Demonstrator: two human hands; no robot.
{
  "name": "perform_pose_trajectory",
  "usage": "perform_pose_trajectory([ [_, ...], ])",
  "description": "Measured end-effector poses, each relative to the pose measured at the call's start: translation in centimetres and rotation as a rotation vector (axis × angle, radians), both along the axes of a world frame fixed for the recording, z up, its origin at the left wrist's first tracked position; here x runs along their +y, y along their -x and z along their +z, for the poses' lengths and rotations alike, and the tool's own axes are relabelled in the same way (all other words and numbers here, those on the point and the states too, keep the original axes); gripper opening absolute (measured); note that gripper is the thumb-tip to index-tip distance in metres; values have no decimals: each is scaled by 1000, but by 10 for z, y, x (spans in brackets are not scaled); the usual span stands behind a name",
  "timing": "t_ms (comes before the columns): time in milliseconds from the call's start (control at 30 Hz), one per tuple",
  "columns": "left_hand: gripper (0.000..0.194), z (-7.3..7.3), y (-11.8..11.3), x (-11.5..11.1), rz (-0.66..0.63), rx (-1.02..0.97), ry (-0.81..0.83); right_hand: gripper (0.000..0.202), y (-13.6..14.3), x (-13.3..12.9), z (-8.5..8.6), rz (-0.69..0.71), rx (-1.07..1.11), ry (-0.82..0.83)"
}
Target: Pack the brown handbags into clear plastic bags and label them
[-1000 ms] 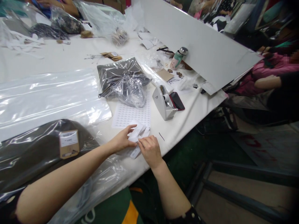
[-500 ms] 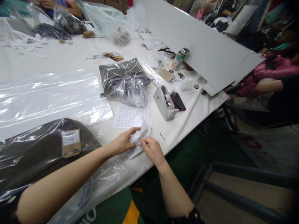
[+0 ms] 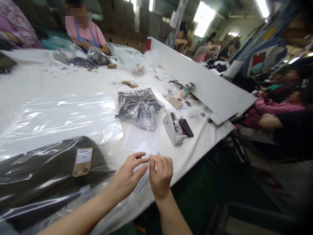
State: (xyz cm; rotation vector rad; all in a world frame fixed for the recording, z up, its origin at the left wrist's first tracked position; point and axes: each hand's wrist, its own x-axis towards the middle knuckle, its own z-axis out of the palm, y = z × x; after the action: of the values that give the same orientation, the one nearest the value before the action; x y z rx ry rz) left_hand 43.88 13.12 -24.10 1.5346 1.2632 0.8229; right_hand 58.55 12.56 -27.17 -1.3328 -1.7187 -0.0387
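Note:
My left hand [image 3: 129, 173] is held with its thumb and fingers apart, the index fingertip close to the fingertips of my right hand [image 3: 160, 174]. Thumb and forefinger of the right hand are pinched together; whatever is between them is too small to make out. Under both hands lies a loose white paper [image 3: 143, 147], partly hidden by them. Beyond it a printed sheet of small labels [image 3: 140, 136] is flat on the table. To the left, a dark olive item in clear plastic [image 3: 51, 169] bears a brown and white tag [image 3: 83, 161].
A white tape dispenser [image 3: 173, 130] stands by a dark phone [image 3: 186, 128] near the table edge. A bagged dark item [image 3: 137, 101], clear plastic bags [image 3: 66, 114] and a flask [image 3: 187, 91] lie farther back. A white board [image 3: 195, 78] leans at right. Co-workers sit around.
The view has tilted up, showing more of the room. My left hand has let go of the curled paper, which now lies lower. The right hand has stayed pinched.

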Motion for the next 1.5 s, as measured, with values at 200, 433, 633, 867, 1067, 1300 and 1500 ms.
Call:
perform_pose_trajectory([
  [200, 35, 14, 38, -20, 273, -384, 147, 38, 45, -6, 32, 384, -74, 23],
  [433, 22, 37, 103, -64, 517, -739, 158, 35, 115, -23, 66, 711, 87, 159],
  [633, 24, 45, 145, -101, 604, -751, -5, 41, 168, -48, 70, 760, -97, -69],
  [867, 28, 41, 194, -128, 687, -548, -127, 42, 202, -62, 73, 877, -99, -12],
  [1067, 31, 46, 245, -154, 579, -206, -106, 20, 236, -43, 104, 979, 224, 569],
  [1300, 24, 31, 265, -187, 494, 251, -135, 7, 270, -52, 86, 1179, -49, 675],
  [1500, 30, -7, 289, -186, 814, 432, -317, 13, 297, -33, 72, 1035, 148, 890],
])
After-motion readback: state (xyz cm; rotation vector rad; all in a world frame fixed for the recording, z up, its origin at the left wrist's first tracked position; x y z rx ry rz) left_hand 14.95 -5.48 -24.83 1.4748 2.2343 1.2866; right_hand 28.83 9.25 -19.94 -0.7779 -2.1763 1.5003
